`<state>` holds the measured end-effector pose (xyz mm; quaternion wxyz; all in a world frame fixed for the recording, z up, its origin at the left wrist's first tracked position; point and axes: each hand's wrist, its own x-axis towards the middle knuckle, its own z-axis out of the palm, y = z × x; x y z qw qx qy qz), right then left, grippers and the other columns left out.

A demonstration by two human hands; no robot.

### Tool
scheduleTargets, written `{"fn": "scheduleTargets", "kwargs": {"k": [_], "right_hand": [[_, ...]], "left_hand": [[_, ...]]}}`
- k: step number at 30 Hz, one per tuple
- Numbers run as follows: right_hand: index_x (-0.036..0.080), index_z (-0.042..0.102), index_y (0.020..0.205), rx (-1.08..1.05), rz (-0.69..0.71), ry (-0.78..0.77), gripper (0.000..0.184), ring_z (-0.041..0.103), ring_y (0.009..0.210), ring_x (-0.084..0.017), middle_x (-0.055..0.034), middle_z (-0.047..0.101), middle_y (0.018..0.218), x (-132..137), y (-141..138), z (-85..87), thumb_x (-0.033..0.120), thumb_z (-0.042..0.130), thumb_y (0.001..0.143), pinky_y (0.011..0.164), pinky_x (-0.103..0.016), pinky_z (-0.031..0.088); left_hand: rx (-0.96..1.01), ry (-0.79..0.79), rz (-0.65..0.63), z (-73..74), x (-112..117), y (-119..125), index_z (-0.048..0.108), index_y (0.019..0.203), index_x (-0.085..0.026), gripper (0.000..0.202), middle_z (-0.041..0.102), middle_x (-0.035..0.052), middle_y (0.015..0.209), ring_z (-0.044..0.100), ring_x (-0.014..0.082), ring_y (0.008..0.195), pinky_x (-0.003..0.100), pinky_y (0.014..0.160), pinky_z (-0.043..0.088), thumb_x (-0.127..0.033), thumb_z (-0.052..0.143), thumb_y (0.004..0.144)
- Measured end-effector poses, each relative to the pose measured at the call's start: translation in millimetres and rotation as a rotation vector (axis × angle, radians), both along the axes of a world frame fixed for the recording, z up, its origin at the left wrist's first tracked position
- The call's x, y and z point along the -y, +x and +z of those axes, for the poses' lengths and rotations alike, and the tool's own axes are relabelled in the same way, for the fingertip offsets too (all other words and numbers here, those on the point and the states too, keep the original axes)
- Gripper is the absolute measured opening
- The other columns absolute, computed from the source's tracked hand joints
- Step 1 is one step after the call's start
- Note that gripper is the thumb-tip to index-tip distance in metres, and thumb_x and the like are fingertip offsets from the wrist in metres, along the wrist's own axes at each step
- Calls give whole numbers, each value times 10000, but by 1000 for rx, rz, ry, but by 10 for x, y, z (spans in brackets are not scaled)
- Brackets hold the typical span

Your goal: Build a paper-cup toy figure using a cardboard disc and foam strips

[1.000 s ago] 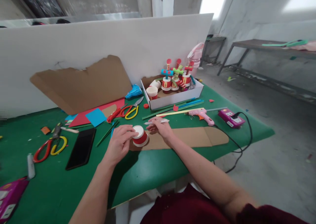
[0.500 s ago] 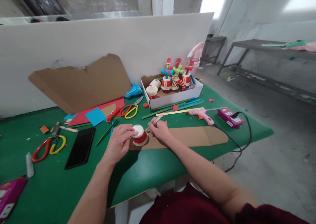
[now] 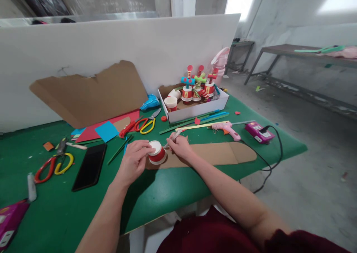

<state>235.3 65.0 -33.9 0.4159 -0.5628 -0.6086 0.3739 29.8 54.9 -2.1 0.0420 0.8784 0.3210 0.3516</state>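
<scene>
A red and white paper cup stands upside down on a long cardboard strip whose right end is rounded. My left hand grips the cup from its left side, fingers on its white base. Pinched in my right hand is a slim, pale pen. Its tip points down at the cardboard close beside the cup's right rim. Just beyond my right hand lie a yellow paper strip and a pink hot glue gun.
At the back, a white box holds several paper-cup figures. Scissors, coloured paper and a black phone lie to the left. A purple power block with a black cable sits at the right. A white board stands behind.
The whole view has shifted very slightly to the left. Both hands, the cup and the pen keep almost the same positions.
</scene>
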Motion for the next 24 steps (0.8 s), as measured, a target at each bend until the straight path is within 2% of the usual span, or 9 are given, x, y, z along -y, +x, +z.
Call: {"fn": "scheduleTargets", "kwargs": {"k": [11, 16, 24], "right_hand": [[174, 472, 445, 71, 5, 7, 443, 531, 498, -79, -18, 592, 615, 146, 69, 68, 252, 466, 881, 589, -202, 419], [180, 474, 472, 59, -9, -23, 409, 525, 472, -84, -7, 572, 572, 215, 56, 74, 247, 472, 875, 554, -201, 419], [204, 452, 566, 126, -36, 66, 317, 524, 473, -97, 9, 552, 564, 362, -14, 84, 263, 446, 878, 527, -203, 399]], "left_hand": [[7, 15, -11, -1, 0, 0, 664, 896, -199, 274, 645, 57, 982, 570, 201, 1017, 370, 879, 437, -55, 439, 834], [-1, 27, -9, 3, 6, 6, 658, 899, -188, 267, 638, 65, 995, 567, 197, 1009, 368, 867, 438, -53, 434, 844], [-1, -3, 17, -22, 20, 9, 664, 909, -200, 272, 637, 60, 1018, 566, 197, 1035, 378, 888, 434, -65, 436, 844]]}}
